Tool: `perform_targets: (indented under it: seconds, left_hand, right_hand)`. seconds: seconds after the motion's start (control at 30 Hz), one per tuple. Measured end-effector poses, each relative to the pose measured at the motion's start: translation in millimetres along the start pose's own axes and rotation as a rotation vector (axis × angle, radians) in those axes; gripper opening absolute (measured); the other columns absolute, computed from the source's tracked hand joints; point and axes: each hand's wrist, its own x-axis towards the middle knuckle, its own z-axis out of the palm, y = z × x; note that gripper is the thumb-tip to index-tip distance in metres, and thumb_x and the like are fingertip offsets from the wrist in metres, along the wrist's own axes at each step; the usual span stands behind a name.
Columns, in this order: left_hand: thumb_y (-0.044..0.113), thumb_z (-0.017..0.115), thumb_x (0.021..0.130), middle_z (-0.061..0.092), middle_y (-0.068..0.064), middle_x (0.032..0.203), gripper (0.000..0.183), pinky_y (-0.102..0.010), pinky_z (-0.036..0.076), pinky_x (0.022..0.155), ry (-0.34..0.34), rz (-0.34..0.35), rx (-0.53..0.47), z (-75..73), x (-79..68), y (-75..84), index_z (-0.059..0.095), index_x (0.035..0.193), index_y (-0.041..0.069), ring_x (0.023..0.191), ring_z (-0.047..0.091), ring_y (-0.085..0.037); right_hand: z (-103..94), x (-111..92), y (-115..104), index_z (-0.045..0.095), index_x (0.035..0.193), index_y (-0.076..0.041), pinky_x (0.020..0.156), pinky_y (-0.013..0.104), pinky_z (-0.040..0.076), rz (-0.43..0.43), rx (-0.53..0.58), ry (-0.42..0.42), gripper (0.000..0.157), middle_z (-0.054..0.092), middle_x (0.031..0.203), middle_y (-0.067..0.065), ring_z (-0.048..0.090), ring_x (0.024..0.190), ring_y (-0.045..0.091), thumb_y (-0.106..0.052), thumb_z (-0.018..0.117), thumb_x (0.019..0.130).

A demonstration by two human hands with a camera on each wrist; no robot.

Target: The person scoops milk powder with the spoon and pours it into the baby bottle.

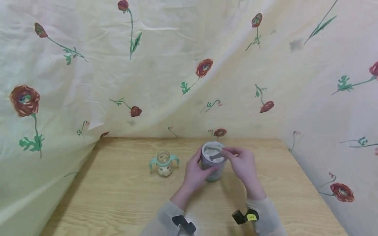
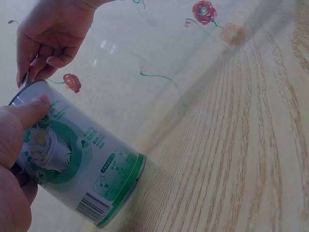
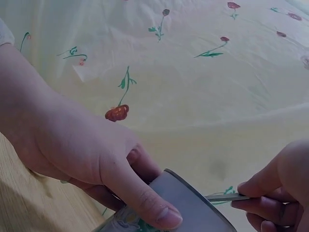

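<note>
A formula can [image 1: 213, 175] with white powder inside stands on the table, its lid off. My left hand [image 1: 195, 173] grips the can's side, thumb across the front and fingers round the left. In the left wrist view, green print and a barcode show on the can [image 2: 91, 159]. My right hand [image 1: 243, 164] pinches the handle of a grey scoop [image 1: 217, 156] between thumb and fingers. The scoop reaches over the rim into the can's mouth. From the right wrist, only the scoop's flat handle [image 3: 227, 197] shows; the can wall hides its far end.
Left of the can stands an open clear baby bottle [image 1: 163, 168] with two mint-green handles. The wooden table [image 1: 118, 203] ends at a flower-printed cloth [image 1: 165, 72] hanging behind and at both sides.
</note>
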Motion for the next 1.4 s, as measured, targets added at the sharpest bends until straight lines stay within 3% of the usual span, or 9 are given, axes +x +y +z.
perform_targets:
  seconds: [0.13,0.2,0.3,0.4,0.73,1.1,1.4]
  left_hand:
    - [0.025,0.094,0.085,0.051,0.007,0.16,0.094,-0.039,0.035,0.125,0.0,0.006,-0.003,0.0,0.4,1.5,0.043,0.164,0.02,0.15,0.044,-0.013]
    - [0.025,0.093,0.085,0.052,0.006,0.161,0.094,-0.04,0.035,0.125,-0.001,0.014,-0.003,-0.3,1.1,2.2,0.043,0.164,0.019,0.15,0.044,-0.014]
    - [0.026,0.094,0.085,0.051,0.005,0.161,0.095,-0.04,0.035,0.125,0.0,0.018,-0.001,-0.9,1.7,2.6,0.043,0.164,0.019,0.15,0.044,-0.015]
    - [0.027,0.094,0.084,0.051,0.005,0.161,0.095,-0.04,0.036,0.125,0.001,0.016,0.002,-1.3,1.7,2.8,0.043,0.164,0.019,0.15,0.044,-0.015]
    - [0.026,0.094,0.084,0.053,0.004,0.16,0.094,-0.042,0.036,0.125,0.009,0.012,0.008,-2.6,1.1,4.0,0.045,0.163,0.022,0.149,0.045,-0.016]
    - [0.028,0.094,0.084,0.051,0.001,0.162,0.096,-0.042,0.036,0.124,-0.004,-0.029,0.019,-1.4,-1.7,2.7,0.043,0.164,0.019,0.151,0.044,-0.017]
    - [0.024,0.095,0.083,0.052,-0.004,0.161,0.096,-0.045,0.037,0.124,0.003,-0.01,0.013,-1.6,-1.4,1.9,0.044,0.164,0.014,0.15,0.046,-0.022]
  right_hand:
    - [-2.5,2,1,0.084,0.107,-0.005,0.05,0.025,0.039,0.026,-0.007,0.041,0.017,0.078,0.097,0.009,0.057,0.068,0.016,-0.019,0.077,0.1]
    - [-3.9,3,2,0.084,0.108,-0.006,0.061,0.028,0.045,0.033,-0.012,0.052,0.018,0.079,0.098,0.008,0.064,0.083,0.019,-0.02,0.077,0.101]
    - [-5.8,5,3,0.084,0.109,-0.006,0.077,0.033,0.049,0.04,-0.014,0.056,0.019,0.079,0.1,0.009,0.067,0.101,0.023,-0.021,0.076,0.101]
    - [-7.4,6,4,0.083,0.11,-0.005,0.083,0.037,0.05,0.046,-0.007,0.051,0.02,0.079,0.102,0.01,0.068,0.107,0.026,-0.022,0.076,0.101]
    - [-11.1,6,4,0.082,0.112,-0.004,0.074,0.033,0.048,0.064,-0.003,0.062,0.021,0.079,0.104,0.011,0.065,0.101,0.025,-0.022,0.076,0.101]
    - [-13.3,5,10,0.083,0.112,-0.005,0.079,0.03,0.049,0.06,-0.027,0.08,0.02,0.08,0.105,0.01,0.067,0.103,0.023,-0.019,0.077,0.101]
    - [-18.8,6,11,0.082,0.114,-0.004,0.086,0.033,0.055,0.07,-0.025,0.022,0.022,0.081,0.11,0.012,0.074,0.103,0.027,-0.021,0.076,0.101]
